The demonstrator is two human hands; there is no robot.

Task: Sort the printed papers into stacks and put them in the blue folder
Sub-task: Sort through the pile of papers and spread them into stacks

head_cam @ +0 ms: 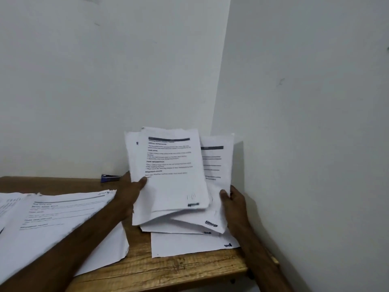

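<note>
Head view: two hands hold a loose, fanned bundle of printed papers (170,171) upright over the far right corner of a wooden table (168,270). The left hand (128,194) grips the bundle's left edge, thumb on the front sheet. The right hand (235,205) grips its right edge. A second spread of papers (52,220) lies flat at left, and a blue stapler (110,177) sits against the wall (84,102).

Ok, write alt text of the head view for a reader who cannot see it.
A person holds up a fanned bundle of printed papers over a wooden table, left grip on its left edge, right grip at its lower right. More printed sheets lie on the table at left, a small blue object by the wall.
</note>
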